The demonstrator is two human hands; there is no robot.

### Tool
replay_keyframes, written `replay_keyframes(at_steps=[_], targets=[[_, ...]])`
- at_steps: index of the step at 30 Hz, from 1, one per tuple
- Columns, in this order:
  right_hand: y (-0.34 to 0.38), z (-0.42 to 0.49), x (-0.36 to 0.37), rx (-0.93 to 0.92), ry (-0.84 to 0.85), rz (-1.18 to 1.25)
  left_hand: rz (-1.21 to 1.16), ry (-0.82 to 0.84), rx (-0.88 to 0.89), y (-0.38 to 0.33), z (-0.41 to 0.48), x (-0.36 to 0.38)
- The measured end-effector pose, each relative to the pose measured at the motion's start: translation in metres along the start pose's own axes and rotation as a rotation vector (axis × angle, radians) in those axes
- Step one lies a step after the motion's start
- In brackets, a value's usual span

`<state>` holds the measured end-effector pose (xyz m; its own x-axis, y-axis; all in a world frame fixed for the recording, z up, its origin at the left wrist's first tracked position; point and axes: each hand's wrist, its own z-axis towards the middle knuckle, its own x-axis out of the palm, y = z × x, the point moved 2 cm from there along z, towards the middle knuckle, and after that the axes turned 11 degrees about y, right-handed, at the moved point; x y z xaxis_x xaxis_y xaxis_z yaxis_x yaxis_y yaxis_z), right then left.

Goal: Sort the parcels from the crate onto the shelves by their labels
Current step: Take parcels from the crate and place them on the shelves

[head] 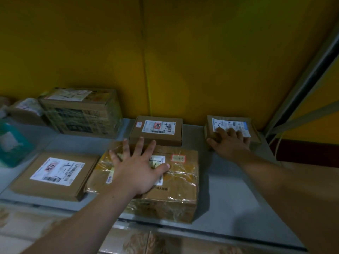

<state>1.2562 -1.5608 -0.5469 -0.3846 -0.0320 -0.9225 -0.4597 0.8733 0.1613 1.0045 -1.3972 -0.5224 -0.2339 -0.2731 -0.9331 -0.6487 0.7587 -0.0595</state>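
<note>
The shelf [229, 189] is a smooth grey sheet of metal, and a plain yellow wall [165, 52] stands behind it. All parcels in view lie on this shelf.

The left hand [136, 167] lies flat on the taped box [179, 186]. Its fingers are straight and spread wide and they grip nothing. This box is of brown cardboard, wrapped in shiny, wrinkled clear tape. It carries a white label, half covered by the hand, and a small sticker [178, 158] with a red border. The writing on it is too small to read.

The right hand [230, 142] rests on the small box [229, 121] near the right end of the shelf. The fingers lie nearly straight over its white label with a blue corner, and the thumb is at the box's left front corner.

Between the hands, touching the far edge of the taped box, lies a flat box [157, 129] of matt cardboard. Its white label has barcodes and a red stamp. To the left lies a wide box [55, 173] with a similar label and a handwritten mark. Behind it stands a tall box [80, 114] with dark print, blurred. A teal parcel [12, 143] is at the far left.
</note>
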Motion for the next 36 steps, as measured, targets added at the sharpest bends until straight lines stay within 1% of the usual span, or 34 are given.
replay_keyframes(at_steps=[2, 5, 8, 13, 16, 19, 23, 27, 30, 32, 36], targets=[[0.012, -0.002, -0.009, -0.041, -0.036, 0.006, -0.007, 0.019, 0.015, 0.0, -0.001, -0.005], [0.048, -0.005, -0.022, -0.231, -0.086, 0.009, -0.016, 0.066, 0.032, 0.011, -0.001, -0.024], [0.085, 0.0, -0.026, -0.356, -0.02, -0.029, 0.05, 0.092, -0.015, 0.033, -0.002, -0.03], [0.119, 0.023, -0.021, -0.42, 0.154, -0.066, -0.009, 0.075, -0.021, 0.042, 0.0, -0.016], [0.126, 0.04, -0.006, -0.445, 0.239, -0.178, -0.034, 0.067, -0.009, 0.044, 0.003, -0.014], [0.124, 0.057, 0.011, -0.414, 0.271, -0.287, -0.038, 0.066, -0.003, 0.045, 0.004, -0.012], [0.125, 0.068, 0.019, -0.383, 0.248, -0.228, -0.041, 0.055, -0.001, 0.045, 0.004, -0.012], [0.132, 0.06, 0.011, -0.382, 0.219, -0.188, -0.05, 0.054, 0.011, 0.045, 0.003, -0.012], [0.139, 0.042, -0.004, -0.41, 0.151, -0.128, -0.071, 0.059, 0.022, 0.046, 0.004, -0.013], [0.143, 0.022, -0.013, -0.416, 0.111, -0.047, -0.092, 0.053, 0.033, 0.046, 0.003, -0.014], [0.152, -0.031, -0.021, -0.451, 0.033, 0.006, -0.238, 0.053, 0.047, 0.05, 0.004, -0.022]])
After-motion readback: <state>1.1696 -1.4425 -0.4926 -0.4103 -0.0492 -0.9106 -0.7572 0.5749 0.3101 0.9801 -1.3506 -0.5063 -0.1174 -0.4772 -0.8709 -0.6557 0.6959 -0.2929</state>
